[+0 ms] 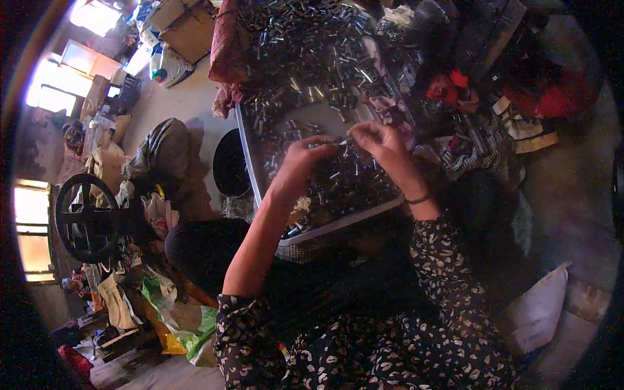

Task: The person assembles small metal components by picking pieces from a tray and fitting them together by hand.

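Both of my hands meet above a wide, light-rimmed tray strewn with many small, shiny metal tubes. Between my fingertips is a small light metal tube, too small to make out in detail. My left hand pinches its left end, thumb and fingers pressed together. At its other end, my right hand also has its fingertips closed. Loose tubes lie below and beyond both hands; a barer patch of the tray shows just past them.
A pink cloth roll lies at the tray's far left corner. Left of the tray sit a round black opening or pan and a grey sack. Farther left stands a black wheel. Red cloth lies at the right.
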Action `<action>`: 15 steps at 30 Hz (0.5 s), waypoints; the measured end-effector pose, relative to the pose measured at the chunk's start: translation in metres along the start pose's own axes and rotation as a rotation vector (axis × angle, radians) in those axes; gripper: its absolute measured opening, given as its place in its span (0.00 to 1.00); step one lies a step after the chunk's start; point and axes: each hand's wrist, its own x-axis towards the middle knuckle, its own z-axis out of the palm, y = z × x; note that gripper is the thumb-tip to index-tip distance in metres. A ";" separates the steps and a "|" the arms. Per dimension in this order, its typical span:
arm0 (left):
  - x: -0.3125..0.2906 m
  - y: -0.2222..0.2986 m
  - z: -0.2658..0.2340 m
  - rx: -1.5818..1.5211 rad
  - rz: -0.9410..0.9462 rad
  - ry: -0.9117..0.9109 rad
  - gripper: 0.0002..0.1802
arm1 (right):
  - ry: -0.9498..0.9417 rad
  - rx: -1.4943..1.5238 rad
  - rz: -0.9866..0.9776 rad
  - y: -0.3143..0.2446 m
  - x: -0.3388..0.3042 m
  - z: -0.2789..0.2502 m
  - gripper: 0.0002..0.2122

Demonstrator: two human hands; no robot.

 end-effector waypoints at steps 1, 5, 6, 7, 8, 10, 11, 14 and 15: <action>-0.001 0.000 0.000 0.000 0.001 0.001 0.12 | -0.019 0.039 0.019 -0.001 0.000 0.000 0.11; -0.001 0.001 0.000 0.017 -0.013 -0.013 0.11 | -0.016 -0.022 -0.019 -0.001 0.000 0.000 0.11; -0.001 0.001 -0.001 0.026 -0.032 -0.038 0.11 | -0.018 -0.021 -0.019 -0.001 0.000 0.001 0.11; -0.001 0.001 -0.001 0.026 -0.032 -0.036 0.11 | -0.017 -0.057 -0.044 -0.002 -0.001 0.001 0.11; -0.002 0.001 -0.001 0.031 -0.027 -0.013 0.11 | -0.017 -0.092 -0.068 -0.002 -0.001 0.002 0.11; -0.003 0.001 0.002 0.035 -0.024 0.006 0.11 | -0.004 -0.108 -0.056 -0.002 0.000 0.002 0.12; -0.004 0.001 0.003 0.090 0.014 0.015 0.11 | 0.008 -0.123 -0.044 -0.001 0.000 0.002 0.12; -0.005 0.002 0.006 0.165 0.058 0.039 0.11 | 0.029 -0.100 -0.056 0.006 0.001 0.004 0.12; -0.004 0.001 0.006 0.183 0.063 0.054 0.11 | 0.030 -0.101 -0.055 0.004 0.000 0.005 0.12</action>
